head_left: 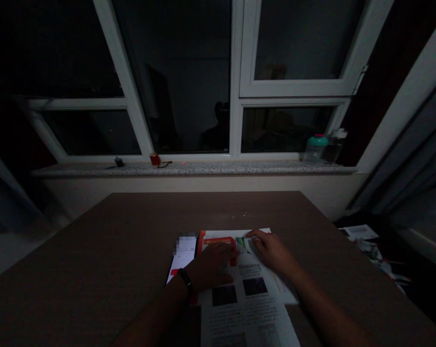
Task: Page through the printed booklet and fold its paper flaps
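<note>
A printed page with dark pictures lies over an orange and white printed sheet or booklet on the table, reaching past its near edge. My left hand, a dark band on its wrist, rests across the left side of the papers. Its fingers stretch to the right, with the thumb apart. On the upper right of the papers is my right hand, index finger extended and thumb separate, touching the paper. The page's upper edge looks curved between the hands. To the left lies a phone with its screen lit.
The brown table stands below a granite windowsill. On the sill are a teal-lidded bottle, a clear bottle, a small red object and a small dark object. Papers lie right of the table.
</note>
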### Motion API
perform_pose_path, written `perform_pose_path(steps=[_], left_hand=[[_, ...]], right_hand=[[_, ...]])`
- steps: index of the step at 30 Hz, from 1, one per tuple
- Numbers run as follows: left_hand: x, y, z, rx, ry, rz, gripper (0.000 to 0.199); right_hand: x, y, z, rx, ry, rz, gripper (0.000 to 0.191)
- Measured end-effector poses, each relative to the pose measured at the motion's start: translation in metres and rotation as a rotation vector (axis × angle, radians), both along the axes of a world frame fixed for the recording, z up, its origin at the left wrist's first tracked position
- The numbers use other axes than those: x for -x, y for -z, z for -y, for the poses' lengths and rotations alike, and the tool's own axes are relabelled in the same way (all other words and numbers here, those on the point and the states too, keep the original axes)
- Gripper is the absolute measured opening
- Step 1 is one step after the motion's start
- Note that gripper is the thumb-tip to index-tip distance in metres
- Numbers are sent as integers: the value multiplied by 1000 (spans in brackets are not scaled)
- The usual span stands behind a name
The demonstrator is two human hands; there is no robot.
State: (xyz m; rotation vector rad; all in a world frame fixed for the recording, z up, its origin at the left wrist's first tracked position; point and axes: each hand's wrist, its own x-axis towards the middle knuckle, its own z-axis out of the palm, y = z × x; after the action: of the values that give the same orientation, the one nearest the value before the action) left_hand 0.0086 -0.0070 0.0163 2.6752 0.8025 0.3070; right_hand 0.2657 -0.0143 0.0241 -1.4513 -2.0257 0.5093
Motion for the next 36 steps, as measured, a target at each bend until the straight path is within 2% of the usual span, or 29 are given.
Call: perform_pose_path(steps=[6,14,18,23,28,32,36], left_hand=[[-2,4,1,-16,-31,10,71],[-13,8,4,-84,-151,55,66],[-19,10,2,-130,-216,71,62],[-27,10,2,-183,-279,53,56],[-26,4,3,-161,-255,26,46],[-16,-3,5,-105,-141,17,44],[-6,-6,6,-86,-107,16,60]], right_hand=[[2,-3,3,14,-32,-3,32],[9,-2,5,-68,-54,-3,20],[16,-2,12,-72,-117,2,32],[24,-1,18,-59,-128,164,44],[26,3,18,-35,-122,244,38],[26,3,17,-27,-155,294,33],[23,5,13,-24,-145,284,32]])
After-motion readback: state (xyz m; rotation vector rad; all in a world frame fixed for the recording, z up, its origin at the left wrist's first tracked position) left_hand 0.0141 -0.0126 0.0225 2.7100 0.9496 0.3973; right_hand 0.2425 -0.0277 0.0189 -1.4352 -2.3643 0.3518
